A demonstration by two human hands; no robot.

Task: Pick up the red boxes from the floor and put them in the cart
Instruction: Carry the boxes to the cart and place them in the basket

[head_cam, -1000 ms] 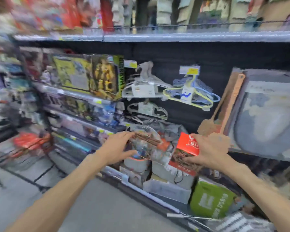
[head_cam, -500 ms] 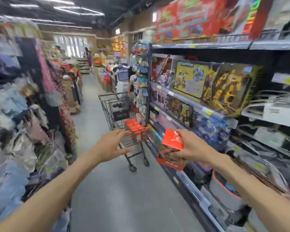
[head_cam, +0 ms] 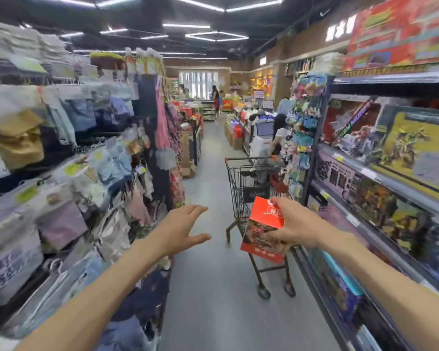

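Since half a second ago our view has swung to face down the aisle. We hold one red box (head_cam: 262, 230) in the right hand (head_cam: 293, 224), grip closed on its top and side, raised in front of the cart (head_cam: 254, 183). Left hand (head_cam: 181, 230) is open and empty. Cart stands beside the toy shelf (head_cam: 380, 178). Judged: this box is in transit, not yet deposited. Cart contents unclear; we see no boxes on the floor (head_cam: 213, 287).
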